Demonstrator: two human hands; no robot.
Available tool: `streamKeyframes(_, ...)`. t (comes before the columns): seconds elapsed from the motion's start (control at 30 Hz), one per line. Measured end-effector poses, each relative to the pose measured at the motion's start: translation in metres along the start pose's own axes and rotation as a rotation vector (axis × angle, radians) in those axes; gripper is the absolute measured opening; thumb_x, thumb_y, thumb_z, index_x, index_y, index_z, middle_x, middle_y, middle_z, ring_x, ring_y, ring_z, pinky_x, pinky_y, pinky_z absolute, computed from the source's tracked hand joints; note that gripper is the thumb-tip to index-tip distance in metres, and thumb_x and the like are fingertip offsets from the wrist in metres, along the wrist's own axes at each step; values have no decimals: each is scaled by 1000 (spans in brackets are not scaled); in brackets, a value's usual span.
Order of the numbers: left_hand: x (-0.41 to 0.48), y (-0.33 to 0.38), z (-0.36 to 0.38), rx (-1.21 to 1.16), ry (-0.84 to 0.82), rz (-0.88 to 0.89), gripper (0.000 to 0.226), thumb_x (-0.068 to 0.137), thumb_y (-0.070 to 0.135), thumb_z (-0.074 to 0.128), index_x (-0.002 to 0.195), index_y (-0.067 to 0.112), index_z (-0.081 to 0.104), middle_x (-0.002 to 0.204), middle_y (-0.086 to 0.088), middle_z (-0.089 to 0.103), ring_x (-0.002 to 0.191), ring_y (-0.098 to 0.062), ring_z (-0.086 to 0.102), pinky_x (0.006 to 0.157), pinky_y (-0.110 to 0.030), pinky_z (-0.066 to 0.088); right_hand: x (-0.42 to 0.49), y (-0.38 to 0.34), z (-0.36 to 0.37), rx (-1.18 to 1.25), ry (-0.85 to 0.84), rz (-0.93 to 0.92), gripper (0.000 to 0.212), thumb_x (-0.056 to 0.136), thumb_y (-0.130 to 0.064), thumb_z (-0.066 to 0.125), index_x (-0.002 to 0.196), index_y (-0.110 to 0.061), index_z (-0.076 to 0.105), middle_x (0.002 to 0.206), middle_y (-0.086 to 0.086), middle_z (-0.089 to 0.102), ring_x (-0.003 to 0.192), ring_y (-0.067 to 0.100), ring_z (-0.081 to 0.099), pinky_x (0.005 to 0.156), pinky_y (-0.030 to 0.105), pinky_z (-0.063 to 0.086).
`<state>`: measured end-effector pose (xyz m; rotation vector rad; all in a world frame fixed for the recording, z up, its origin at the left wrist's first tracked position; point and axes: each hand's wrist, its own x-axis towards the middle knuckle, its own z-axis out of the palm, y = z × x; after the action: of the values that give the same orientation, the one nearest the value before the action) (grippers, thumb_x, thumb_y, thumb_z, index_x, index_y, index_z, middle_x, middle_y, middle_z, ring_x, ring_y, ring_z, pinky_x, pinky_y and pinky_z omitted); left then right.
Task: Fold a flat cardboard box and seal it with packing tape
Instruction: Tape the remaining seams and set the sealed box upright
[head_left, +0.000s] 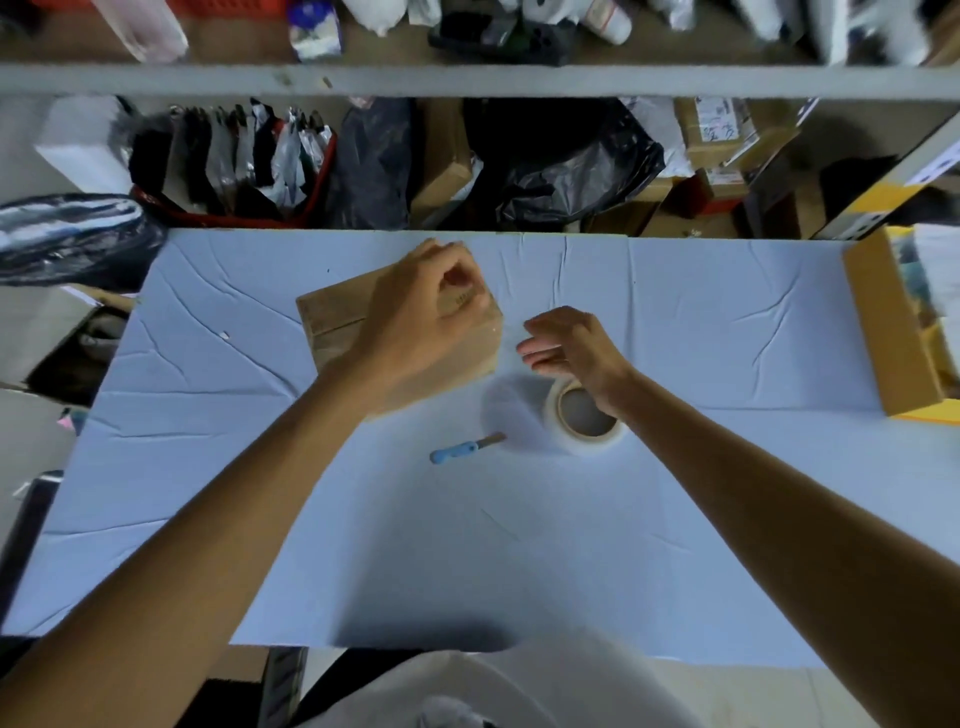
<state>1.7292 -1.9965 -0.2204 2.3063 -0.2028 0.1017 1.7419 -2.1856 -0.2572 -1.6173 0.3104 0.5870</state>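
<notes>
Far left, a shiny dark bag (78, 234) hangs over the counter's (208, 467) back left corner. The counter has a pale, creased sheet over it.

The cardboard box (337, 325) is already folded up and sits toward the back edge, a bit left of the middle, turned at an angle to the edges. The left hand (431, 312) is on top of it, fingers curled down tight over the far right corner of the box, gripping it there. Can't tell if there's a tape end pinched under the fingertips; it's too blurry.

In front of the box, closer to the middle of the counter, there's a little blue-handled knife (462, 449) lying flat, blade pointing right at the tape roll (587, 421). The roll lies on its side just beside the box's near right corner.

The right hand (566, 343) is a little motion-blurred and hovers over the roll, right next to the box. Its fingers are loose and mostly straight, pointing left, with nothing in it.

Over at the right edge there's an open brown carton (883, 332) with stuff in it.
</notes>
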Motion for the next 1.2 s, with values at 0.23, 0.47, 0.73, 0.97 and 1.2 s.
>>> streamKeyframes(0.23,23,-38,27,118,-191,-51,51,72,51,63,119,33,64,142,1,35,137,-22,27,115,-45,24,7,6,10,291,-21,32,23,86,3,63,109,4,57,79,18,67,72,22,68,76,26,56)
streamKeyframes(0.47,24,-36,29,235,-131,30,46,65,54,70,104,29,68,137,2,38,131,-20,32,111,-44,25,10,7,19,261,82,38,30,75,7,72,103,3,62,72,15,63,66,20,62,66,22,53)
streamKeyframes(0.73,18,-36,43,352,-52,78,32,68,38,68,97,25,65,135,-6,45,132,-32,31,109,-46,20,19,19,26,242,200,-54,22,71,8,76,82,-6,62,64,8,68,63,18,66,73,29,57)
streamKeyframes(0.97,18,-34,48,387,-32,59,35,65,43,64,95,26,64,133,-5,48,135,-35,29,109,-50,22,19,23,39,292,288,-71,24,71,15,68,72,-9,65,60,4,64,58,15,59,64,26,50)
streamKeyframes(1.2,17,-34,48,360,-20,38,35,68,35,75,99,25,64,135,-4,47,139,-34,24,111,-52,21,7,26,50,5,590,-131,13,74,-16,78,78,-14,66,74,-2,68,69,13,64,69,25,53)
